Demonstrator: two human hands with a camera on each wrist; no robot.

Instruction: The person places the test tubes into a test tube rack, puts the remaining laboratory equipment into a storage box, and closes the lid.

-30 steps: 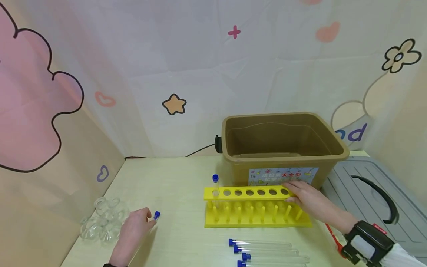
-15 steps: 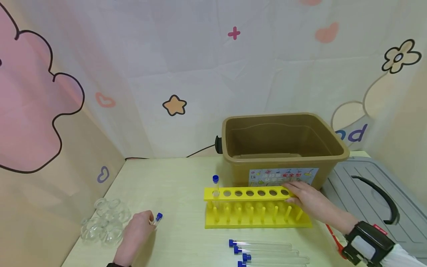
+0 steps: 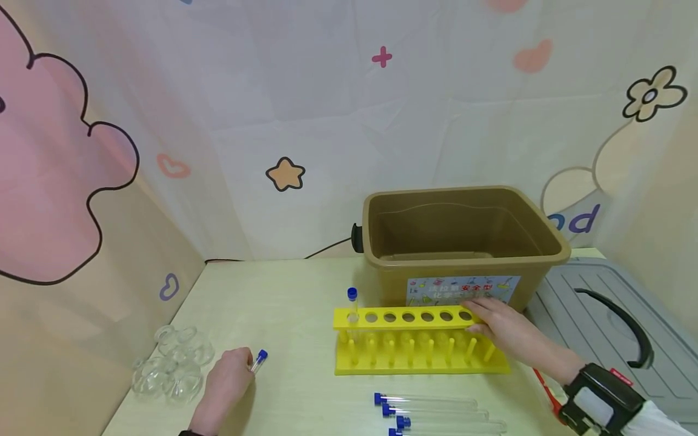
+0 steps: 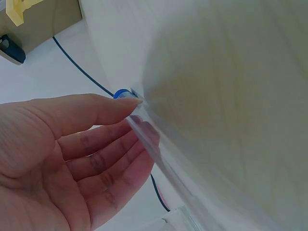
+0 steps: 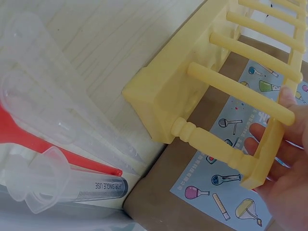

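Test tube (image 3: 259,361), blue-capped, pinched in the left hand (image 3: 228,375), left of the yellow rack (image 3: 420,369); the right hand (image 3: 496,322) grips the rack's right end. One tube (image 3: 352,298) already stands racked; four other tubes (image 3: 436,413) lie loose in front.

Black right-wrist strap (image 3: 609,396) – 1 pale panel (image 3: 593,403), 1 small red tab (image 3: 620,376) – white sleeve (image 3: 653,422), black left-wrist band (image 3: 190,433)

Tub (image 3: 387,283) behind rack (image 3: 414,367); lid (image 3: 589,333) right of rack; tubes (image 3: 436,413) before it; flasks (image 3: 182,383) well to its left.
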